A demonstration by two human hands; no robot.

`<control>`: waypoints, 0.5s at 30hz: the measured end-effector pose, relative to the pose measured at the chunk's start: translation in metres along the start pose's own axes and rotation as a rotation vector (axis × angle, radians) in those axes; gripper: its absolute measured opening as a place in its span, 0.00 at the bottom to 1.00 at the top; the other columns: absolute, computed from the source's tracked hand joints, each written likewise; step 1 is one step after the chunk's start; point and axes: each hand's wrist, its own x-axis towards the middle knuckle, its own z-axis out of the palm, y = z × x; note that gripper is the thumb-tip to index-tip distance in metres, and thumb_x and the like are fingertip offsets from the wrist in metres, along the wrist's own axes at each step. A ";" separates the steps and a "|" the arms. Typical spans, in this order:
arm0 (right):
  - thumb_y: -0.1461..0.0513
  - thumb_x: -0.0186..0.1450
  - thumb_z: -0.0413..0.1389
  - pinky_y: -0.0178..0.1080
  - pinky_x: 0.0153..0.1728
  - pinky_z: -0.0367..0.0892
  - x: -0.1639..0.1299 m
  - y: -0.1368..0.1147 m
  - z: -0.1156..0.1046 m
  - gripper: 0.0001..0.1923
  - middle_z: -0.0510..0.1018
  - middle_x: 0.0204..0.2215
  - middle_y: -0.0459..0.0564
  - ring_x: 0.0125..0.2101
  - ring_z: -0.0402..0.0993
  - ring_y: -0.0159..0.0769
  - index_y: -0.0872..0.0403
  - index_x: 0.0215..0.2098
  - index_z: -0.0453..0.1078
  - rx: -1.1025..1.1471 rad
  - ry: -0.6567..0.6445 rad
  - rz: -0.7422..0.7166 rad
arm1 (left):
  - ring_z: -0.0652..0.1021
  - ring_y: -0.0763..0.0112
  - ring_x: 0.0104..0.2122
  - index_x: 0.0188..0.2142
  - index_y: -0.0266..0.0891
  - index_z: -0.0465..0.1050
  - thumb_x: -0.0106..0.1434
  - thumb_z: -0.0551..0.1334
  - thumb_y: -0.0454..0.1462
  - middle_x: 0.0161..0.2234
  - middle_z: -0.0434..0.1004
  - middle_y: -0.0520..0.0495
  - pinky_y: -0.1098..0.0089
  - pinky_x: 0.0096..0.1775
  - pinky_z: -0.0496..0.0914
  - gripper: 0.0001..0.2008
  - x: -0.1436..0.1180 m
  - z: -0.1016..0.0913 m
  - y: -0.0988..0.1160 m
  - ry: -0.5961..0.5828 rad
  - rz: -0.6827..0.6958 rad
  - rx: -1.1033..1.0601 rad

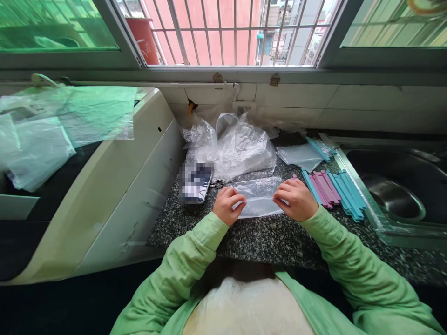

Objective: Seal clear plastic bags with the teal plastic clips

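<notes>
Partly, the left and right ends of the flat, clear plastic bag (pixel 260 199) are hidden by the fingers, so where each seam runs there is hard to make out. A blur of square blocks covers much of the slim, dark-and-white rectangular object (pixel 206 185) left of the bag, and the right hand (pixel 296 200) hides part of the row of flat pink-purple plastic strips (pixel 328 188). The dark-basined steel sink (pixel 377 223), set into the worktop's right end, is cut off at the side of the view.

The bag lies near the front edge of the black-and-white speckled worktop (pixel 195 235), stretched sideways between the hands; it looks wrinkled and shiny along its far half, smoother and milky along its near half. The left hand (pixel 229 205) pinches its left end between thumb and fingers, and the right hand likewise pinches its right end.
</notes>
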 end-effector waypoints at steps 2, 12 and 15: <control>0.61 0.59 0.52 0.37 0.33 0.50 0.000 -0.001 0.000 0.09 0.73 0.23 0.47 0.29 0.62 0.33 0.54 0.23 0.69 0.009 0.000 0.001 | 0.66 0.71 0.29 0.26 0.39 0.72 0.56 0.58 0.35 0.26 0.67 0.48 0.68 0.33 0.64 0.05 0.001 -0.001 0.001 0.012 0.007 -0.037; 0.60 0.59 0.53 0.37 0.33 0.52 0.000 0.002 -0.004 0.09 0.74 0.23 0.46 0.29 0.64 0.33 0.53 0.23 0.69 0.071 0.010 -0.005 | 0.68 0.72 0.28 0.24 0.38 0.70 0.55 0.59 0.34 0.24 0.68 0.49 0.67 0.33 0.65 0.05 0.001 -0.002 0.000 0.023 -0.029 -0.141; 0.60 0.59 0.53 0.38 0.34 0.52 -0.001 0.007 -0.008 0.08 0.74 0.23 0.46 0.29 0.64 0.33 0.53 0.23 0.69 0.080 0.019 0.007 | 0.68 0.72 0.28 0.24 0.38 0.70 0.55 0.59 0.34 0.24 0.68 0.50 0.67 0.33 0.65 0.04 0.001 -0.002 -0.001 0.028 -0.029 -0.152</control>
